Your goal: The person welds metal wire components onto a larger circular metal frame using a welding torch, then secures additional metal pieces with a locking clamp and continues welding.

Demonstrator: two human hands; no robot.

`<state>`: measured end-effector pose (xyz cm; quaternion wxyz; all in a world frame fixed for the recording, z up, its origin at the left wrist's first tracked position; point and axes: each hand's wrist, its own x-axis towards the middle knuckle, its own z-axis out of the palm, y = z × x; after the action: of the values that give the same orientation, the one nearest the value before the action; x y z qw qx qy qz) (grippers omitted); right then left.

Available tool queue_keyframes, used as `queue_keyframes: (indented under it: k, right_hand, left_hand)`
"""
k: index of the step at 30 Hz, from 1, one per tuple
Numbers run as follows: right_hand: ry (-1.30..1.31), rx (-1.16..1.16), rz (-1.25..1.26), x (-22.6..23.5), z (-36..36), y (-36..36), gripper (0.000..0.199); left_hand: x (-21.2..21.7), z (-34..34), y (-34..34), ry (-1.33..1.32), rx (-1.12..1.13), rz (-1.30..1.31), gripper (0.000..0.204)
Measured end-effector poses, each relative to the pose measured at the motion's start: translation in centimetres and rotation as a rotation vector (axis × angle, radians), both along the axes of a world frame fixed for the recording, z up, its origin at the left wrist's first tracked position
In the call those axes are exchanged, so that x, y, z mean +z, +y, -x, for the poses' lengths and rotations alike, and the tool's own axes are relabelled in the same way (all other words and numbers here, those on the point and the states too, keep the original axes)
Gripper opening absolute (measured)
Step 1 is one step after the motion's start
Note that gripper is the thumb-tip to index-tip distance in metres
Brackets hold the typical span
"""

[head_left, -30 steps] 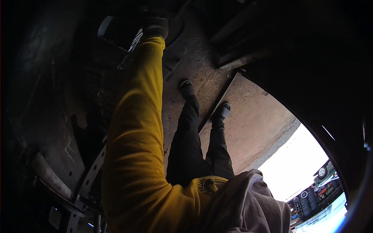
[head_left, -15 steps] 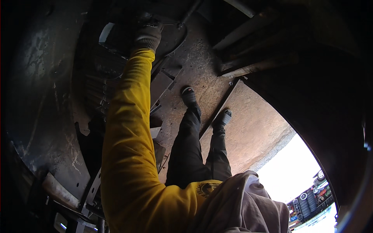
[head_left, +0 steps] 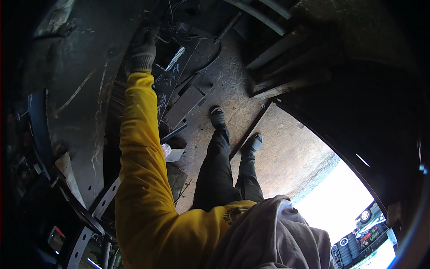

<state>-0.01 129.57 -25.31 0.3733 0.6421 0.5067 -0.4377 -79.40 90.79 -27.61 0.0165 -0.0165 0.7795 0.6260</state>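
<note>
My left hand (head_left: 143,54), in a grey knitted work glove, reaches far forward at the end of a yellow sleeve. It is beside a large dark scuffed metal panel (head_left: 83,107); whether it touches the panel I cannot tell. Shadow hides its fingers, so neither their pose nor anything in them can be made out. Just right of the glove are thin dark cables (head_left: 179,33) and a dark piece with a bright reflective edge (head_left: 175,58). My right hand is out of the picture.
Flat metal offcuts (head_left: 186,105) lie on the dirty floor (head_left: 233,76) near my feet. Wooden beams (head_left: 291,83) stand at the right. A perforated metal strip (head_left: 105,199) is at lower left. Beyond a bright opening, a stack of tires (head_left: 347,251) and a vehicle (head_left: 366,216) show.
My left hand has moved left, toward the metal panel. The view has shifted too, showing more cables and the perforated strip.
</note>
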Motion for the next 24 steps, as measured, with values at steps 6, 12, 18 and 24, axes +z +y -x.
queue_keyframes:
  k: [6, 12, 18, 24]
  right_hand:
    - [0.121, -0.167, 0.021, -2.3, -1.7, 2.1, 0.048]
    - [0.218, -0.287, 0.042, -3.8, -2.6, 3.0, 0.041]
    - [0.215, -0.31, 0.032, -1.6, 0.8, 4.0, 0.04]
    - [0.333, -0.177, 0.107, -0.4, 3.3, 4.4, 0.042]
  left_hand:
    - [5.3, -7.5, 1.0, -0.016, 0.092, -0.207, 0.021]
    - [6.5, -13.9, 2.1, -0.227, 0.231, -0.52, 0.026]
    - [5.1, -20.1, 1.6, -0.327, 0.282, -0.712, 0.028]
    - [8.2, -33.5, 7.6, -0.453, -0.098, -0.362, 0.018]
